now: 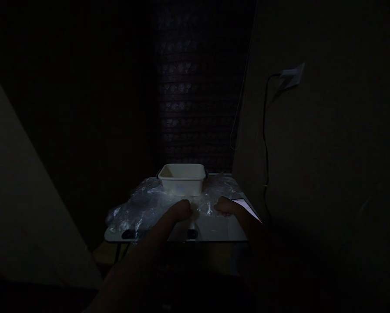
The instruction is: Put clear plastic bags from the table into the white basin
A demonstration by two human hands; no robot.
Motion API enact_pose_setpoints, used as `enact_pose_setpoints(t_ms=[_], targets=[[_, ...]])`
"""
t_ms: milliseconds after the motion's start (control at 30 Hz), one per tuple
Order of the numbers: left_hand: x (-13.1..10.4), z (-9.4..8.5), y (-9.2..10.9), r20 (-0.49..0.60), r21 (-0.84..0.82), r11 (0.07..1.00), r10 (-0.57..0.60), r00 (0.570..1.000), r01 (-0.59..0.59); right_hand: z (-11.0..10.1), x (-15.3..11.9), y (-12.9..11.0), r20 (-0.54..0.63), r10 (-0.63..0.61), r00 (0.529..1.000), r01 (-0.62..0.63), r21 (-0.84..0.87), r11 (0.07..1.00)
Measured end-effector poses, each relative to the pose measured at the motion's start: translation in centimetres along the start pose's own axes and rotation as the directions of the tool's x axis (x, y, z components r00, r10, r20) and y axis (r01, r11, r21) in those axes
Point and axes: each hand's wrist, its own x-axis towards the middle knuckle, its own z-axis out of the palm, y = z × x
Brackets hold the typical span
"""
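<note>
A: Position of the deep white rectangular plastic tub with dark end handles (183,187)?

B: Upright, toward the back of the pale round-cornered table (219,228); crinkled clear plastic sheeting (142,206) spreads to both sides of it and forward; set back like that, I judge, it leaves the front to the hands

A: State of the hands?

B: Left hand (183,210) just in front of the tub, fingers curled under; right hand (224,206) apart from it, fingers likewise bent in; sheeting lies between the two; light is poor, so I cannot tell whether either one grips the film or is merely balled against it

A: Why so low and level?

B: Judged from pose, to bear on the sheeting from two sides; neither hand appears to be on the tub

A: Edges and free room?

B: Sheeting runs out to the left edge and laps the front-left corner; a bare strip of tabletop lies nearer the front rim, with a dark oval recess (193,234) in it; tightest at right, where a flat phone with a lit screen (245,206) lies at the edge, partly behind the right forearm; a dim plain wall (328,130) stands close beyond, a thin black cable (264,121) hanging down it; air above the table is open
</note>
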Motion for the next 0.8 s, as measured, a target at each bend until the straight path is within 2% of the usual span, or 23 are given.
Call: enact_pose_setpoints(t_ms=[133, 233, 367, 533, 667, 800], targets=[[-0.1, 0.1, 0.2, -0.011, 0.145, 0.988, 0.058, 0.998, -0.056, -0.3, -0.3, 0.0, 0.031, 0.043, 0.999, -0.049, 0.267, 0.962], [-0.2, 0.1, 0.3, 0.000, 0.258, 0.965, 0.049, 0.999, -0.048, -0.3, -0.2, -0.4, 0.044, 0.039, 0.998, -0.054, 0.425, 0.904], [-0.5, 0.1, 0.5, -0.006, 0.290, 0.956, 0.039, 0.999, -0.036, -0.2, 0.1, -1.3, 0.025, 0.002, 1.000, -0.014, 0.501, 0.866], [-1.0, 0.2, 1.0, -0.030, 0.248, 0.968, 0.053, 0.998, -0.044, -0.1, 0.3, -2.8, -0.033, -0.055, 0.998, 0.064, 0.575, 0.816], [-1.3, 0.1, 1.1, -0.083, 0.205, 0.978, -0.005, 0.997, 0.022, 0.2, 0.6, -3.7, -0.085, -0.128, 0.988, 0.152, 0.652, 0.743], [-1.7, -0.2, 0.7, -0.046, 0.169, 0.984, -0.049, 0.998, 0.057, 0.6, 0.9, -3.9, -0.150, -0.150, 0.977, 0.212, 0.659, 0.722]])
